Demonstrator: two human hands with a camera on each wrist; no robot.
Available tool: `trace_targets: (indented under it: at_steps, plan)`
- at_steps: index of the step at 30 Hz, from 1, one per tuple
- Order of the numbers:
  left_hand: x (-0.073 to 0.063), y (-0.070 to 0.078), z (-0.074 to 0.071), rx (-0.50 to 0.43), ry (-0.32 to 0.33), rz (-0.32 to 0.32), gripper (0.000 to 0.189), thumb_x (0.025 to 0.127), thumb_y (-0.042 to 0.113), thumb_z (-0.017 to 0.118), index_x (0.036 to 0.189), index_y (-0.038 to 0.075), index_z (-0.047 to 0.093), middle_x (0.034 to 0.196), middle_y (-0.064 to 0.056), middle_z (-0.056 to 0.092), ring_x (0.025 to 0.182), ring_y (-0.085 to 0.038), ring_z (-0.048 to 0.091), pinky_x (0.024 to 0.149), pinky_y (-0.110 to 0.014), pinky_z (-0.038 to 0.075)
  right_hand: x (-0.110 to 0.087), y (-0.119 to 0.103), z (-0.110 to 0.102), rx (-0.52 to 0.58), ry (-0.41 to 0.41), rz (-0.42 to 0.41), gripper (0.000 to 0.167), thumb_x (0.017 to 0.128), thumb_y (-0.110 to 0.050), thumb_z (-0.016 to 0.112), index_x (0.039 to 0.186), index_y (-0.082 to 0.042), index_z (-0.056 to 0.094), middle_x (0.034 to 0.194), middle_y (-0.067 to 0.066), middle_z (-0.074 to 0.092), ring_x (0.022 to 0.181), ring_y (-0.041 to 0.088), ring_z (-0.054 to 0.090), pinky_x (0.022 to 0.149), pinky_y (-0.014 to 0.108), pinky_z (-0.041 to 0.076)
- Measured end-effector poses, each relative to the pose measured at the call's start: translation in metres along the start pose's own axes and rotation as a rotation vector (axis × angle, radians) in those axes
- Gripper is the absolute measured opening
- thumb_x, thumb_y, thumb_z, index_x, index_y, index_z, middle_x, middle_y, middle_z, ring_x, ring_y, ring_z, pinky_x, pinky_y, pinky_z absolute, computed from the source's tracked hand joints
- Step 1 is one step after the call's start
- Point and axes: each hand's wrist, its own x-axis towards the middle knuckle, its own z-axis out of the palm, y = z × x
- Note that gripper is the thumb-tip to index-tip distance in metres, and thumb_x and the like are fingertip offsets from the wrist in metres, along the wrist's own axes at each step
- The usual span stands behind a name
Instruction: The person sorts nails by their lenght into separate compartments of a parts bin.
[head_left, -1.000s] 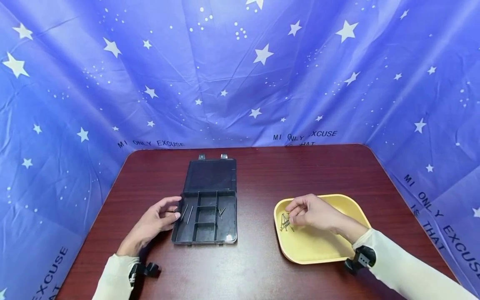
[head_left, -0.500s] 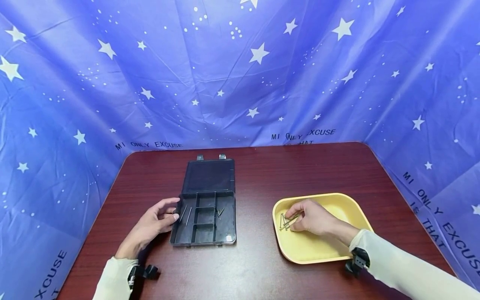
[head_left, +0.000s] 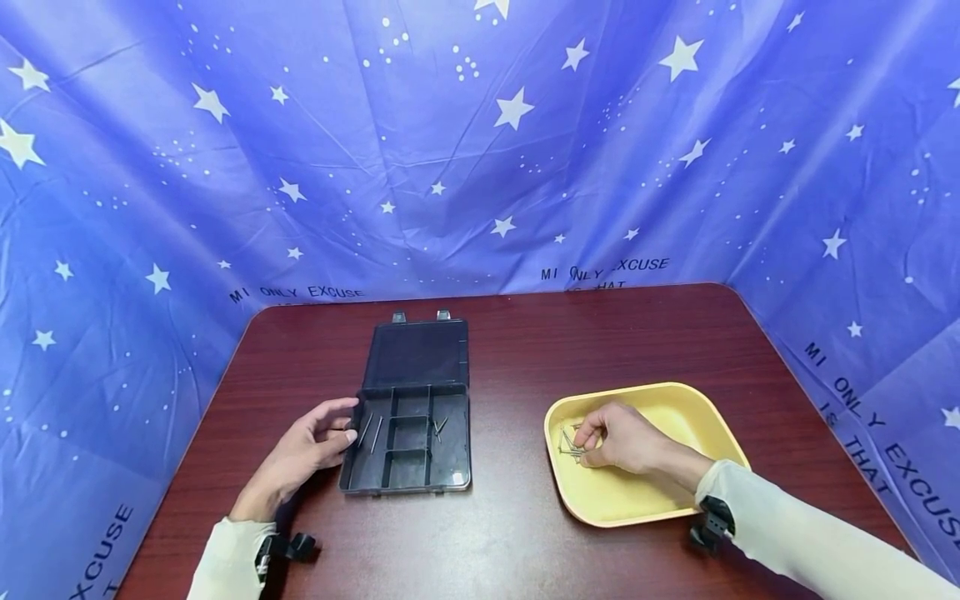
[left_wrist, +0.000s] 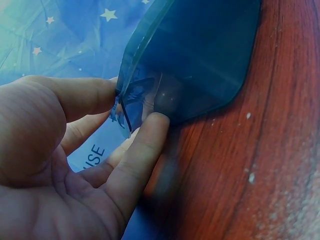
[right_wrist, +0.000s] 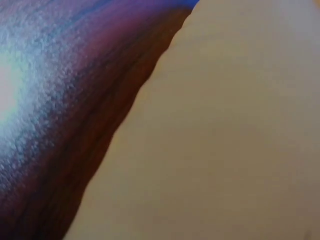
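In the head view, a dark see-through organizer box (head_left: 407,479) lies on the table with its lid folded back. My left hand (head_left: 307,442) holds the box's left edge; in the left wrist view the fingertips and thumb (left_wrist: 145,145) touch its wall. Two long thin nails (head_left: 377,434) lie in its left compartment, and a few shorter brassy pieces (head_left: 440,428) in its right one. Inside a yellow tray (head_left: 630,498), my right hand (head_left: 626,437) pinches at a small heap of thin metal nails (head_left: 567,446); its fingertips partly hide them.
The dark red wooden table (head_left: 502,533) bears the box at left and the tray at right, with a gap between. A blue star-printed curtain (head_left: 450,150) encloses the back and sides. The right wrist view shows mostly a pale sleeve (right_wrist: 200,140).
The right hand has lowered into the nails in the tray, and its fingertips have shifted some of them. The left hand stays at the box. The head view has tilted slightly.
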Motion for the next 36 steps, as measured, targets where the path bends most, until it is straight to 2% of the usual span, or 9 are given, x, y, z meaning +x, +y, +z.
trace_targets:
  at_steps: [4, 14, 24, 32, 36]
  plan:
    - [0.0, -0.001, 0.0, -0.011, -0.001, 0.001, 0.06, 0.102, 0.01, 0.07, 0.157, 0.011, 0.045, 0.142, -0.029, 0.05, 0.103, -0.011, 0.067, 0.083, -0.034, 0.062, 0.0, -0.002, 0.0, 0.012, -0.025, 0.01, 0.018, 0.072, -0.004, 0.087, 0.085, -0.012, 0.077, 0.075, -0.005, 0.071, 0.071, 0.008, 0.062, 0.064, 0.022, 0.048]
    - [-0.001, -0.003, 0.001, -0.027, 0.005, 0.003, 0.061, 0.101, 0.009, 0.071, 0.156, 0.011, 0.046, 0.136, -0.027, 0.052, 0.101, -0.011, 0.067, 0.082, -0.034, 0.062, -0.002, -0.005, 0.0, 0.024, -0.047, -0.046, 0.013, 0.074, -0.003, 0.083, 0.081, -0.011, 0.076, 0.071, -0.006, 0.068, 0.067, 0.005, 0.059, 0.064, 0.021, 0.049]
    - [0.0, -0.003, 0.0, -0.03, 0.005, 0.009, 0.06, 0.101, 0.008, 0.071, 0.156, 0.011, 0.046, 0.133, -0.025, 0.054, 0.1, -0.011, 0.068, 0.081, -0.034, 0.063, -0.003, -0.009, -0.01, 0.137, -0.077, -0.009, 0.005, 0.082, -0.003, 0.076, 0.086, -0.003, 0.075, 0.071, -0.003, 0.066, 0.064, 0.008, 0.059, 0.058, 0.022, 0.049]
    - [0.0, -0.003, 0.0, -0.029, 0.003, 0.01, 0.059, 0.101, 0.006, 0.069, 0.156, 0.011, 0.046, 0.133, -0.024, 0.054, 0.1, -0.011, 0.068, 0.081, -0.034, 0.063, -0.001, -0.014, -0.021, 0.213, -0.081, 0.005, 0.011, 0.089, -0.006, 0.077, 0.095, 0.001, 0.071, 0.077, 0.004, 0.068, 0.066, 0.012, 0.061, 0.058, 0.023, 0.051]
    - [0.001, -0.003, 0.0, -0.017, 0.001, 0.008, 0.059, 0.102, 0.006, 0.068, 0.156, 0.011, 0.046, 0.135, -0.026, 0.054, 0.101, -0.01, 0.068, 0.081, -0.034, 0.062, 0.0, -0.017, -0.027, 0.262, -0.089, 0.001, 0.015, 0.091, -0.004, 0.076, 0.1, 0.007, 0.07, 0.079, 0.009, 0.068, 0.065, 0.012, 0.062, 0.06, 0.027, 0.055]
